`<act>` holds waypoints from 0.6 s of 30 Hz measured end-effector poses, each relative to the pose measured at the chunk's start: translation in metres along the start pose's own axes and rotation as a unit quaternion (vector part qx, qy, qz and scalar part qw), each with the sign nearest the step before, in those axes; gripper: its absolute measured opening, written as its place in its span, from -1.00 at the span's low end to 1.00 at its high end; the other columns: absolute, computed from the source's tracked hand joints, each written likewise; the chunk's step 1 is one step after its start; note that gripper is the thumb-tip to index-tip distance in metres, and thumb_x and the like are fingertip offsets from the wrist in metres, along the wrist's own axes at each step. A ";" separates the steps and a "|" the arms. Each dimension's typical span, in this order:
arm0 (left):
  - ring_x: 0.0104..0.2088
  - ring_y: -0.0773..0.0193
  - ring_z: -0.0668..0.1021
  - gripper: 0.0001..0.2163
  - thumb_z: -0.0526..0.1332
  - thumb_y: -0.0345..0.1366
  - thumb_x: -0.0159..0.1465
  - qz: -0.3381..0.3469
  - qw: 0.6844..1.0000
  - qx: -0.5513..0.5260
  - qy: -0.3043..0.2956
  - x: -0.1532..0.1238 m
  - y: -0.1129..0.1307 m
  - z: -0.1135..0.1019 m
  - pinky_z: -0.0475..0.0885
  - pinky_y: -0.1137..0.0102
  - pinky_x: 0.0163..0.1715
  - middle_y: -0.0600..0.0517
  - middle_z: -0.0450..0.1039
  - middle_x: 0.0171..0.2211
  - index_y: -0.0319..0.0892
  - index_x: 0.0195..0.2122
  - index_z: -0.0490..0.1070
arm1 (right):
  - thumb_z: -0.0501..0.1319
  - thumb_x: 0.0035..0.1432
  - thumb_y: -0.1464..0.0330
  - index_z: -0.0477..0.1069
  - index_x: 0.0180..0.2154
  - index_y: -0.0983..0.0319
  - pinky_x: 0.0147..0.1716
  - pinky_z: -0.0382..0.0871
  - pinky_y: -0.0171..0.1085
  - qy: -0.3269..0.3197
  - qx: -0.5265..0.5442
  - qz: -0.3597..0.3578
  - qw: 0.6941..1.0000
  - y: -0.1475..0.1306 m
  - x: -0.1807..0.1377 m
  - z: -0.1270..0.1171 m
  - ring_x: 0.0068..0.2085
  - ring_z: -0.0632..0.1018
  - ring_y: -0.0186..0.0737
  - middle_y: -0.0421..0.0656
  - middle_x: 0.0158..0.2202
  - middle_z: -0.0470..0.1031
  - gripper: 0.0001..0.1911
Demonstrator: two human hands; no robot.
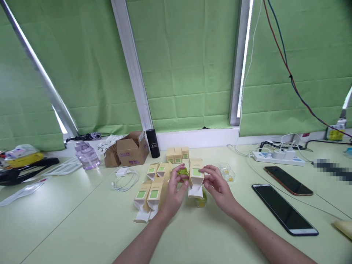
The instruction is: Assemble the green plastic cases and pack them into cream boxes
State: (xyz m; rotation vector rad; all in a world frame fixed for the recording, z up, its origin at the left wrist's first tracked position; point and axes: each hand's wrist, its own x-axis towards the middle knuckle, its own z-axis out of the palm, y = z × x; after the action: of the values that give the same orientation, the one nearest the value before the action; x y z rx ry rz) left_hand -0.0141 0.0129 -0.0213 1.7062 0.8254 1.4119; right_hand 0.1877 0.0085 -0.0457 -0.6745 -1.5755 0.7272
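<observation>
At the middle of the table my left hand (176, 189) is closed around a small green container (182, 171), partly hidden by the fingers. Close by on its right stands a small tan carton (196, 173) with a green label, its white bottom flap hanging toward me. My right hand (218, 186) grips that carton along its right side with thumb and fingertips. Below the flap a second green container (202, 201) rests on the table. Left of my left hand, several similar cartons (154, 192) lie with open flaps. Clear round containers (227, 172) sit beyond my right hand.
Three closed cartons (178, 154) stand farther back. Behind on the left are a brown cardboard box (132, 150), a black cylinder (153, 143), a purple bottle (87, 157) and a white charger cable (125, 179). To the right lie two phones (284, 209) and a power strip (277, 158).
</observation>
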 end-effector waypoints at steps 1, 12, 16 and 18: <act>-0.01 0.14 0.55 -0.54 0.26 -0.15 0.36 0.013 1.000 0.017 -0.007 -0.001 0.000 -0.001 0.49 0.20 0.01 -0.16 0.27 0.30 -0.01 0.26 0.25 | 0.18 0.39 0.28 0.43 0.15 0.02 -0.04 0.61 -0.08 0.002 0.009 0.006 1.000 0.000 0.000 0.000 -0.16 0.61 -0.23 -0.04 0.16 0.19 -0.67; 0.04 0.09 0.53 -0.68 0.28 -0.19 0.35 0.052 0.994 0.098 -0.019 -0.001 -0.005 0.002 0.49 0.13 0.05 -0.16 0.19 0.35 -0.02 0.13 0.45 | 0.23 0.35 0.19 0.43 0.18 0.00 -0.06 0.64 -0.06 -0.021 0.044 0.020 0.999 0.004 -0.002 0.000 -0.09 0.62 -0.13 -0.03 0.13 0.18 -0.61; -0.09 0.19 0.55 -0.72 0.30 -0.23 0.33 0.046 0.994 0.094 0.010 0.001 -0.008 0.003 0.50 0.18 0.00 -0.12 0.28 0.25 -0.04 0.06 0.48 | 0.22 0.36 0.16 0.40 0.21 -0.01 -0.05 0.65 -0.04 -0.037 0.051 0.030 0.998 0.008 -0.003 0.001 -0.04 0.61 -0.09 -0.03 0.16 0.13 -0.59; -0.09 0.20 0.55 -0.75 0.31 -0.27 0.32 0.045 0.995 0.091 0.023 0.002 -0.008 0.005 0.50 0.22 -0.03 -0.10 0.32 0.19 -0.05 0.02 0.49 | 0.23 0.36 0.16 0.39 0.21 0.00 -0.04 0.64 -0.04 -0.043 0.060 0.034 0.997 0.009 -0.003 0.002 -0.02 0.61 -0.09 -0.03 0.16 0.12 -0.59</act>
State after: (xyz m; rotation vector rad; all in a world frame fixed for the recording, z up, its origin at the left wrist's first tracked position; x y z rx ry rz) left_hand -0.0090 0.0179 -0.0279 1.8759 0.9377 1.4780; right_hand 0.1866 0.0113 -0.0549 -0.6179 -1.5790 0.9049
